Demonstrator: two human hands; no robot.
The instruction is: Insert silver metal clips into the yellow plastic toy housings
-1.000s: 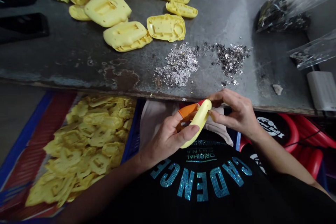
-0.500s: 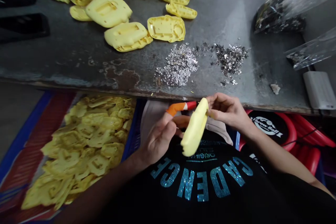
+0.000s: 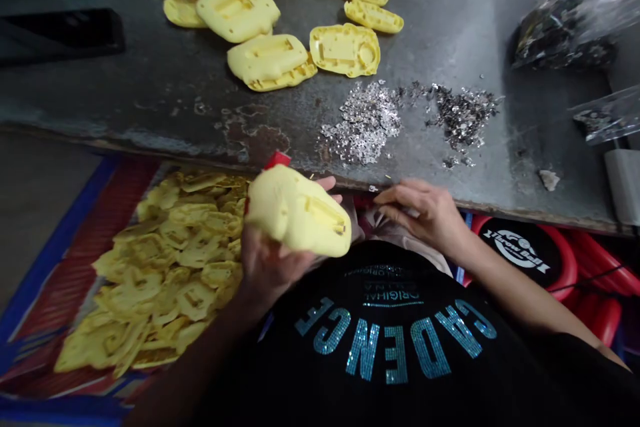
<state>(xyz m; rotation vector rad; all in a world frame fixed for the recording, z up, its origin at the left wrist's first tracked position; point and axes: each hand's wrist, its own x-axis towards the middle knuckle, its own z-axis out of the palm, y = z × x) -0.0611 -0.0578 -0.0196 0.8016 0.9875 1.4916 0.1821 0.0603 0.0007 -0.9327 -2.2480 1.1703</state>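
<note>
My left hand [image 3: 273, 260] grips a yellow plastic shell [image 3: 297, 212] just below the table edge, beside the crate of yellow parts [image 3: 165, 260]. A red-tipped finger cover [image 3: 277, 159] shows behind the shell. My right hand [image 3: 425, 210] rests at the table's front edge with fingers loosely stretched and nothing visible in them. A heap of small silver metal bits [image 3: 365, 123] lies on the grey table [image 3: 150, 100] just beyond it, with a darker heap [image 3: 463, 113] to its right. More yellow shells [image 3: 270, 60] lie further back.
Clear plastic bags of dark small parts [image 3: 560, 33] sit at the table's right. A white block [image 3: 625, 183] lies at the right edge. Red plastic rings [image 3: 565, 260] with a black disc lie under the table on the right. A dark flat object [image 3: 60, 33] sits at the far left.
My left hand has carried the yellow shell leftward toward the crate. My right hand let go of it and moved up to the table edge. The view shifted slightly.
</note>
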